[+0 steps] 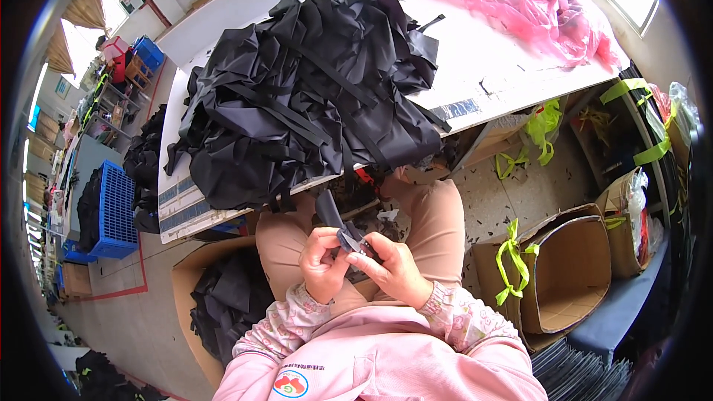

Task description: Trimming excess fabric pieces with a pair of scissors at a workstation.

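Above my lap, my left hand point(324, 261) pinches a narrow black fabric strip point(328, 210), whose free end stands up toward the table edge. My right hand point(395, 267) is closed close beside it, thumb and fingers meeting at the strip's lower end. A small greyish glint shows between the fingertips there; what the right hand grips is too small to make out. Just beyond both hands, a big heap of black fabric pieces with straps point(312, 96) covers much of the white table point(475, 96) and hangs over its near edge.
Pink plastic sheeting point(520, 7) lies at the table's far right. A cardboard box of black fabric point(230, 297) stands by my left leg. To my right are open cardboard boxes point(568, 278) with a yellow-green ribbon point(512, 263). A blue crate point(115, 210) sits on the floor at left.
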Motion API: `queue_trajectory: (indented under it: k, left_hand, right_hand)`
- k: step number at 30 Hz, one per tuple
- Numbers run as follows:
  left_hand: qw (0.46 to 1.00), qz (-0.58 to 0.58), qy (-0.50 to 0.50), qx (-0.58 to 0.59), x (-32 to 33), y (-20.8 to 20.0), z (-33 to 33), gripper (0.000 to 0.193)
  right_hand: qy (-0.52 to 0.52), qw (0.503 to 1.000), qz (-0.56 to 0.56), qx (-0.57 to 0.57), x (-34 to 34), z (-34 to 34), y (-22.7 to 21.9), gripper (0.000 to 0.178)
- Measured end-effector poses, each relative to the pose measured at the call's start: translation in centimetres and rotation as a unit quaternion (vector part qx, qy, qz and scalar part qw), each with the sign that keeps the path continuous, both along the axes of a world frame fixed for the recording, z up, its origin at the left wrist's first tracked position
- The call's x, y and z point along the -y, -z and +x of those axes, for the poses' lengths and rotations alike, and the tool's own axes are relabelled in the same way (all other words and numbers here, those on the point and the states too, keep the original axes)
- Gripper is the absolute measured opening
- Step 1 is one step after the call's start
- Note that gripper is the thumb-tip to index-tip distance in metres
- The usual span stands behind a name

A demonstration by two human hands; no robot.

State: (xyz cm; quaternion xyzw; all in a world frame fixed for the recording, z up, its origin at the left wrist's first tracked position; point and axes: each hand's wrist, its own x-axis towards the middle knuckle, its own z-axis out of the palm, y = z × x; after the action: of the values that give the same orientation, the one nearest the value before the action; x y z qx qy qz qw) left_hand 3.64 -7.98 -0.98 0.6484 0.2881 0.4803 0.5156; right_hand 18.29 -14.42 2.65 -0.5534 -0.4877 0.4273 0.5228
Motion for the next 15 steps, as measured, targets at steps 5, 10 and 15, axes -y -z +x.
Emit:
queue_trajectory:
  k: [5, 10, 15]
  left_hand:
    - [1.0, -0.003, 0.002, 0.001, 0.15, 0.05, 0.11, 0.013]
    - [1.0, -0.022, 0.01, 0.017, 0.28, 0.01, 0.18, 0.014]
    - [1.0, -0.023, 0.005, 0.015, 0.47, -0.25, 0.28, 0.014]
  right_hand:
    - [-0.002, 1.0, -0.008, -0.002, 0.2, 0.02, 0.2, 0.022]
    - [0.002, 1.0, -0.001, 0.004, 0.33, -0.06, 0.47, 0.021]
    - [0.017, 1.0, 0.005, 0.005, 0.43, -0.14, 0.86, 0.021]
